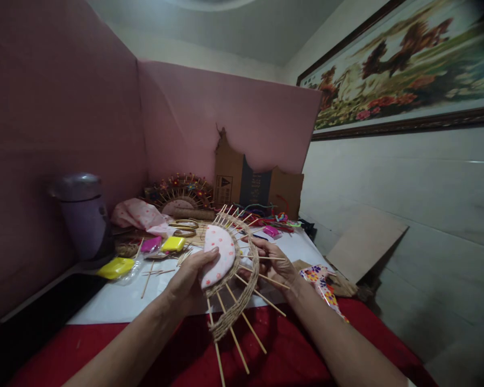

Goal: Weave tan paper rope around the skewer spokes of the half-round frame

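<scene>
My left hand [193, 277] grips a half-round fan-shaped craft piece by its padded centre [218, 255], covered in white cloth with pink-red dots; the thumb lies on the cloth. Thin wooden sticks [242, 317] spread outward from its curved edge, and a band of twine [255, 269] is woven across them in an arc. My right hand [274, 263] is at the right side of the arc, fingers bent around the sticks and the twine band. Some of its fingertips are hidden behind the piece.
A similar finished-looking half-round piece [181, 196] leans at the back. Nearby are scissors [185, 227], a yellow clay pack [173, 244], a purple tumbler [84, 220], loose sticks [147, 279], cut cardboard [258, 185] and a flower-patterned glue gun [322, 287] at right.
</scene>
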Available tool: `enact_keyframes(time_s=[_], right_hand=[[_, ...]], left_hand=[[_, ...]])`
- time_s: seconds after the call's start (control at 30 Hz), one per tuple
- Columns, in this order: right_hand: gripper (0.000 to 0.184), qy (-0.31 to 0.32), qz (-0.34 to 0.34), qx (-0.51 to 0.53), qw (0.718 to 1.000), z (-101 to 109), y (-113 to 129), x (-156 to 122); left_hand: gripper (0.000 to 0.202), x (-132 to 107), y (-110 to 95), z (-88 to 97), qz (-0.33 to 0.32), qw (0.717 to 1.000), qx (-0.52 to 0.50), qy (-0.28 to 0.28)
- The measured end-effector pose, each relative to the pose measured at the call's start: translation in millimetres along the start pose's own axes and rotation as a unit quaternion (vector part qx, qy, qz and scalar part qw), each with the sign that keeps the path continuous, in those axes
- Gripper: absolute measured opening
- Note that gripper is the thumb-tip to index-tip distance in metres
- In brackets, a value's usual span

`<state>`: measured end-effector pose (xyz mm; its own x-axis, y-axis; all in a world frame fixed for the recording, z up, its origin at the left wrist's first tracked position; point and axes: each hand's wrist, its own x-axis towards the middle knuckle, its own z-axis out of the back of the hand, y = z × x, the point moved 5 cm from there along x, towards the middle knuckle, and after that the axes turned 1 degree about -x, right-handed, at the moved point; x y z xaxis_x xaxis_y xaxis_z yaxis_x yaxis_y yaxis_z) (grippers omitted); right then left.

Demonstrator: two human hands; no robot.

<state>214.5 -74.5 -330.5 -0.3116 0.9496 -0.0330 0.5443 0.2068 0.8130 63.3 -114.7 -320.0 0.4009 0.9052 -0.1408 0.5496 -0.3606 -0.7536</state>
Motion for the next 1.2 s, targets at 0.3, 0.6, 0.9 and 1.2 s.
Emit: enact_keyframes(time_s=[0.3,0.6,0.9,1.2], right_hand=[[0.019,0.009,-0.061,0.039,0.997,1.0,-11.7,3.9],[0.015,0.015,-0.076,0.032,0.996,-7.1,-10.7,-2.1],[0.021,-0.004,-0.074,0.014,0.997,-6.1,-10.1,-3.0],[0.027,-0.033,-0.086,0.000,0.996,2.6,-14.9,0.4]], left_hand=[[0.015,1.2,0.9,5.6,0.017,0.999,-0.015,-0.026],[0.026,3.7,8.0,8.3,0.048,0.997,-0.038,-0.051],[0.018,4.2,8.8,11.8,0.008,0.993,-0.020,-0.114],[0.029,9.6,13.2,14.9,0.016,0.992,-0.048,-0.112]])
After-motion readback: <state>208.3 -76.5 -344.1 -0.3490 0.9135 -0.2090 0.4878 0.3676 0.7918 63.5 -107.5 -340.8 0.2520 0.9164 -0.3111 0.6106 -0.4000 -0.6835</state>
